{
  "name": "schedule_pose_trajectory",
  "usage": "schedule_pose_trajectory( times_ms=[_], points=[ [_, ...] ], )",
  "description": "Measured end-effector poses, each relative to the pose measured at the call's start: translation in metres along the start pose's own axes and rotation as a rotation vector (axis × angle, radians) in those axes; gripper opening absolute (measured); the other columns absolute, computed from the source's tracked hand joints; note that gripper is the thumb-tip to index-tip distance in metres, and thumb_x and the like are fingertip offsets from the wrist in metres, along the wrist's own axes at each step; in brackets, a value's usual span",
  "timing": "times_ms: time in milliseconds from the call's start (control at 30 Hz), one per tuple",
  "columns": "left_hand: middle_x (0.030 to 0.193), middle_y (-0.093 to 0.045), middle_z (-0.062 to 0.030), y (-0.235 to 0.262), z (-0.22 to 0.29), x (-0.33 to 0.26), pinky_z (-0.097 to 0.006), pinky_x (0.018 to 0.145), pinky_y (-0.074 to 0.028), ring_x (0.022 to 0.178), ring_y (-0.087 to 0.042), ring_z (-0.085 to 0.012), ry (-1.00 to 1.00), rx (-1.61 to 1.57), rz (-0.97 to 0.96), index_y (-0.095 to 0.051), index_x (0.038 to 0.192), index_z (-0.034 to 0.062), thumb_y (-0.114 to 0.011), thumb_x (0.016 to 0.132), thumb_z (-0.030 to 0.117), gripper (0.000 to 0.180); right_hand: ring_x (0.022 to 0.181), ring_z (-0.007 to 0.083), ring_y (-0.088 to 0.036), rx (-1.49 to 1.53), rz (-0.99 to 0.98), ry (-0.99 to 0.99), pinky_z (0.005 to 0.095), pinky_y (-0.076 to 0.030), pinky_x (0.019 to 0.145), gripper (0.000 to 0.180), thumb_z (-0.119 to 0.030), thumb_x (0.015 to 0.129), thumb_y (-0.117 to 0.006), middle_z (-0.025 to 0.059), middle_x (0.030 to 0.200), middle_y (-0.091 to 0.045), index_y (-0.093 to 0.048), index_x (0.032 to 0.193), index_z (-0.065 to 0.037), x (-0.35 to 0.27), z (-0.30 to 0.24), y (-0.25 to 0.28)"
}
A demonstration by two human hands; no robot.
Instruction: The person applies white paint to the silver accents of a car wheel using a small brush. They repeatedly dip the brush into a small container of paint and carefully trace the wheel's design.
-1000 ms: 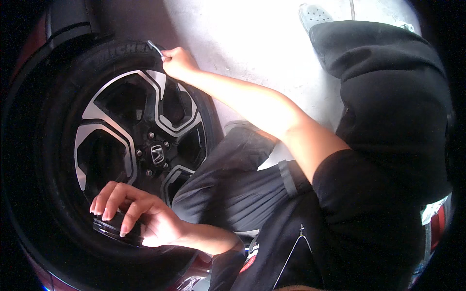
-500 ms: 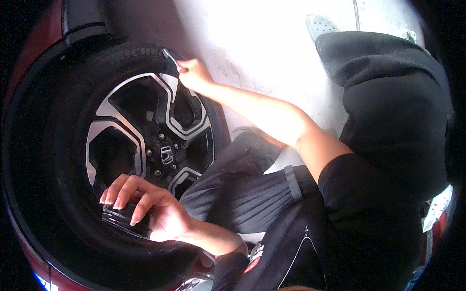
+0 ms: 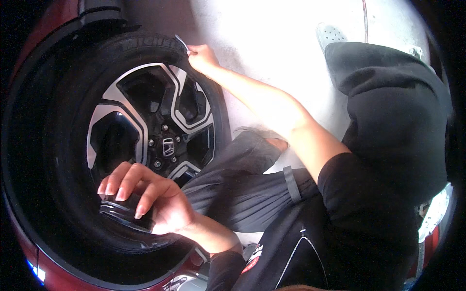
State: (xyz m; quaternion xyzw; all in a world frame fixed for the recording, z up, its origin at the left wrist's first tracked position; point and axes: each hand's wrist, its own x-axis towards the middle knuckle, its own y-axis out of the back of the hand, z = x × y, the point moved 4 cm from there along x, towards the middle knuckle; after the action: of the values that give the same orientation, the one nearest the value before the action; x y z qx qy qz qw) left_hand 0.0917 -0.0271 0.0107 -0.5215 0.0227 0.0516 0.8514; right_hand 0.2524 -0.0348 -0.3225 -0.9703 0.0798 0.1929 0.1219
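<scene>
My right hand (image 3: 203,58) is closed around a slim, pale, toothbrush-like brush (image 3: 181,42). The brush's far end lies at the raised lettering on the black tire (image 3: 145,42), near the tire's outer edge; whether the bristles touch the rubber cannot be made out. Lower left, my left hand (image 3: 155,199) grips a black round jar (image 3: 124,214) from above, fingers curled over its top. The jar is tilted in front of the tire's lower part, and my palm hides its right side. Between the hands shows the black and silver alloy wheel (image 3: 155,104) with its lug nuts.
Dark red car bodywork (image 3: 53,29) and a black wheel arch (image 3: 29,203) curve around the tire. My bent leg in dark trousers (image 3: 228,179) lies close to the wheel. A grey clog (image 3: 331,35) stands on the brightly lit pale floor (image 3: 262,39).
The view has shifted a little, so the wheel sits slightly higher and farther right. The brush and right hand appear up and to the right; the jar shows more of its side.
</scene>
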Motion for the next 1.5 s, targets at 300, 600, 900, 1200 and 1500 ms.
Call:
schedule_pose_trajectory(
  times_ms=[300,600,900,1200,1500],
  points=[
    [0.110,-0.058,-0.0062,-0.009,0.007,-0.003,-0.032,0.071,-0.062,0.102,-0.060,-0.0187,-0.028,-0.201,-0.020,-0.059,0.120,0.0096,-0.072,0.091,0.014,0.033,0.092,0.0248,-0.071,0.019,-0.049,0.005,0.0380,-0.053,0.089,0.027,-0.016,0.091,-0.057,0.0171,0.100,-0.076,-0.074,0.110,-0.004,0.006,-0.031,0.014],
    [0.111,-0.063,-0.0069,-0.043,0.033,-0.013,-0.033,0.072,-0.059,0.101,-0.060,-0.0200,-0.019,-0.211,0.028,-0.063,0.120,0.0128,-0.057,0.096,0.054,0.048,0.114,0.0252,-0.068,-0.342,0.149,0.256,0.0323,-0.049,0.098,0.036,-0.020,0.097,-0.062,0.0210,0.121,-0.070,-0.066,0.128,-0.002,0.041,0.059,-0.009],
    [0.108,-0.064,-0.0056,-0.001,0.016,0.004,-0.032,0.072,-0.059,0.098,-0.062,-0.0207,-0.016,-0.159,0.096,-0.065,0.117,0.0138,-0.054,0.094,0.060,0.053,0.055,0.0073,-0.049,-0.148,0.072,0.017,0.0263,-0.038,0.049,0.039,-0.021,0.100,-0.058,-0.0027,0.066,-0.056,-0.064,0.137,-0.010,0.050,0.116,0.018],
    [0.110,-0.062,-0.0061,-0.002,0.024,0.001,-0.032,0.073,-0.059,0.101,-0.060,-0.0203,-0.155,-0.104,0.126,-0.065,0.118,0.0126,-0.059,0.093,0.056,0.051,0.117,0.0276,-0.067,-0.022,0.080,-0.189,0.0355,-0.048,0.101,0.036,-0.018,0.098,-0.059,0.0209,0.125,-0.069,-0.066,0.130,-0.005,-0.007,0.083,-0.022],
    [0.118,-0.055,-0.0074,0.016,0.031,-0.009,-0.033,0.081,-0.060,0.109,-0.056,-0.0200,-0.067,-0.097,0.012,-0.058,0.126,0.0085,-0.065,0.095,0.033,0.039,0.110,0.0291,-0.070,-0.134,0.091,0.130,0.0358,-0.052,0.094,0.032,-0.017,0.098,-0.062,0.0239,0.117,-0.070,-0.068,0.127,-0.005,-0.064,0.077,-0.023]
  ],
)
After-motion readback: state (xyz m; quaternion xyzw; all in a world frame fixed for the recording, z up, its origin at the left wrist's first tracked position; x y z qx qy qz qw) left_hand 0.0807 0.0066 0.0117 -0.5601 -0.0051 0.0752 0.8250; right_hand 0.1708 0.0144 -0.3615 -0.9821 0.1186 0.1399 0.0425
